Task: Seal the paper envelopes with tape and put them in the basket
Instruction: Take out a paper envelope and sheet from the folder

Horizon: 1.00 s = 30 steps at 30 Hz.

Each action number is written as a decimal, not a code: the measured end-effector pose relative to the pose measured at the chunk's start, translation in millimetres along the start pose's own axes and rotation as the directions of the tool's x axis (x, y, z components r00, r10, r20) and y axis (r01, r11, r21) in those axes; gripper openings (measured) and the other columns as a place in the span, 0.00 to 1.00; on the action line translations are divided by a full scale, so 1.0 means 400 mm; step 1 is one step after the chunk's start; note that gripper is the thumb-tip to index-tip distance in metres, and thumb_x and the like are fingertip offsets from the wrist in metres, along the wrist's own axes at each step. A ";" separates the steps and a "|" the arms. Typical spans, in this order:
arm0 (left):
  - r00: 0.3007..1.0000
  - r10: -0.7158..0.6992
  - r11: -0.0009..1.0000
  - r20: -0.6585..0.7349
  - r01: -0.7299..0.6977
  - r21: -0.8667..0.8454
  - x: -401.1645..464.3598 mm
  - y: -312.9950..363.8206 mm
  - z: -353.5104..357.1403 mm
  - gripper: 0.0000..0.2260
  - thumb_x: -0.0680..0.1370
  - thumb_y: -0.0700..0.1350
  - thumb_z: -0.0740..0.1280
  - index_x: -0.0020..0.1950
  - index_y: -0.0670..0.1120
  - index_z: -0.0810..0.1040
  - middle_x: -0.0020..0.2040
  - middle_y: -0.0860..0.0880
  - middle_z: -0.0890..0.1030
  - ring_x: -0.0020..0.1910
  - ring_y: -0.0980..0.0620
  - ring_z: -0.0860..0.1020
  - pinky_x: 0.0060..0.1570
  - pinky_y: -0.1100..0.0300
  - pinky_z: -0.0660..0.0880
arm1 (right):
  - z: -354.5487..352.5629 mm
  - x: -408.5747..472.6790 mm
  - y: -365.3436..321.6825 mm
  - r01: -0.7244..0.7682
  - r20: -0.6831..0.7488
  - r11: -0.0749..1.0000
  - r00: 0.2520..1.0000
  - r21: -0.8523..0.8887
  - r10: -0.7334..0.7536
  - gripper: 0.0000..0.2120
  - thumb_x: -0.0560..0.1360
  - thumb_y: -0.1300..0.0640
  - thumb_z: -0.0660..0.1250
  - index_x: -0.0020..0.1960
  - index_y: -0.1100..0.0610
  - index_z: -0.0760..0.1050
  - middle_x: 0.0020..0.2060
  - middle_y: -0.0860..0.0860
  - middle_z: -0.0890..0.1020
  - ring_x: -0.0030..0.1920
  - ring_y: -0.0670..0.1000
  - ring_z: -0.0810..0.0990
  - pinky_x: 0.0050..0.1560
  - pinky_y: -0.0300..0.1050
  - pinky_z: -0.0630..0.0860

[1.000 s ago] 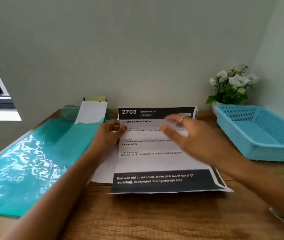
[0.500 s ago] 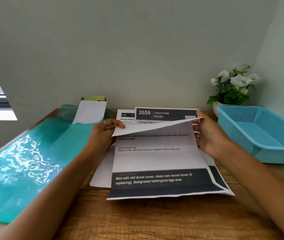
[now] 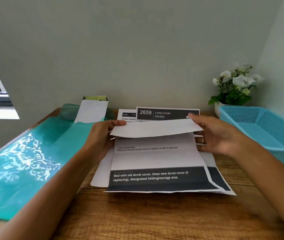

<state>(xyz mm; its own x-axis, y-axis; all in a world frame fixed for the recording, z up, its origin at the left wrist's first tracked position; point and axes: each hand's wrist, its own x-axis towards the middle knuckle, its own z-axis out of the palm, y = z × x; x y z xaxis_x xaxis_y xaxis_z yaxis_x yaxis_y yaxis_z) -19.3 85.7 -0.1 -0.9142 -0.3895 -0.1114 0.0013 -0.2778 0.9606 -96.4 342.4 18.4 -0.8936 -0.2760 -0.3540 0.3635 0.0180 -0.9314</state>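
A printed paper sheet lies on top of a small stack of printed sheets on the wooden table. Its top edge is folded down toward me, white back showing. My left hand pinches the left end of that folded edge. My right hand holds the right end, thumb on top and fingers under the sheet. A light blue plastic basket stands at the right, empty as far as I can see. No tape is visible.
A teal glossy mat covers the table's left side. A white folded paper with a yellow-green top leans at the back. A pot of white flowers stands by the wall behind the basket. Bare wood lies in front.
Both hands have lifted the top sheet's far edge and folded it further toward me. This uncovered the sheet below headed 2659 LIVING ROOM.
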 end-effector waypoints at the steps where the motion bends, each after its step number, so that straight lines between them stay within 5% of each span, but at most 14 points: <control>1: 1.000 0.002 1.000 0.006 -0.002 -0.003 0.001 -0.001 -0.001 0.14 0.77 0.36 0.54 0.42 0.41 0.79 0.54 0.42 0.80 0.50 0.44 0.77 0.47 0.52 0.77 | -0.004 -0.002 0.001 -0.005 0.024 0.999 1.000 -0.039 0.006 0.22 0.67 0.51 0.73 0.59 0.55 0.76 0.48 0.54 0.83 0.49 0.56 0.81 0.45 0.50 0.77; 9: 1.000 -0.020 0.999 -0.003 0.020 0.046 0.019 -0.006 -0.002 0.10 0.78 0.39 0.60 0.50 0.46 0.81 0.57 0.46 0.78 0.55 0.43 0.77 0.54 0.50 0.78 | -0.003 -0.008 0.003 -0.025 0.058 0.988 0.998 -0.151 0.034 0.18 0.68 0.69 0.70 0.56 0.59 0.77 0.52 0.57 0.83 0.50 0.55 0.81 0.42 0.49 0.79; 14: 0.993 0.045 0.996 0.112 -0.052 0.067 0.018 -0.003 -0.003 0.17 0.74 0.28 0.63 0.59 0.44 0.76 0.54 0.46 0.78 0.52 0.46 0.78 0.43 0.56 0.81 | -0.001 -0.002 0.009 -0.007 0.022 0.990 1.000 -0.138 0.010 0.16 0.69 0.71 0.69 0.55 0.60 0.79 0.52 0.59 0.82 0.53 0.57 0.80 0.47 0.51 0.79; 20: 0.984 0.109 0.994 0.139 -0.111 0.009 0.023 -0.006 -0.004 0.27 0.72 0.27 0.65 0.67 0.46 0.69 0.58 0.47 0.78 0.55 0.47 0.78 0.46 0.55 0.81 | -0.002 0.005 0.014 0.023 -0.020 0.996 1.000 -0.088 -0.024 0.16 0.69 0.73 0.68 0.55 0.62 0.79 0.50 0.61 0.83 0.47 0.58 0.82 0.43 0.52 0.80; 30: 0.978 -0.052 0.996 0.202 0.036 0.079 0.012 -0.013 -0.007 0.18 0.76 0.36 0.65 0.65 0.45 0.70 0.58 0.43 0.79 0.50 0.44 0.80 0.41 0.54 0.81 | -0.004 -0.005 0.004 0.047 -0.090 0.999 0.995 0.016 -0.046 0.18 0.70 0.71 0.69 0.59 0.61 0.76 0.46 0.59 0.82 0.42 0.57 0.81 0.24 0.42 0.78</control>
<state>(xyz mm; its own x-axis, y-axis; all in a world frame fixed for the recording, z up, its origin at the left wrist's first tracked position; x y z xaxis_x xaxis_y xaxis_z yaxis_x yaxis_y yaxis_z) -22.6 82.6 -6.4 -0.9760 -0.1894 -0.1074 -0.0641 -0.2215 0.9731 -94.6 344.4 17.3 -0.9295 -0.1884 -0.3172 0.3249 -0.0104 -0.9457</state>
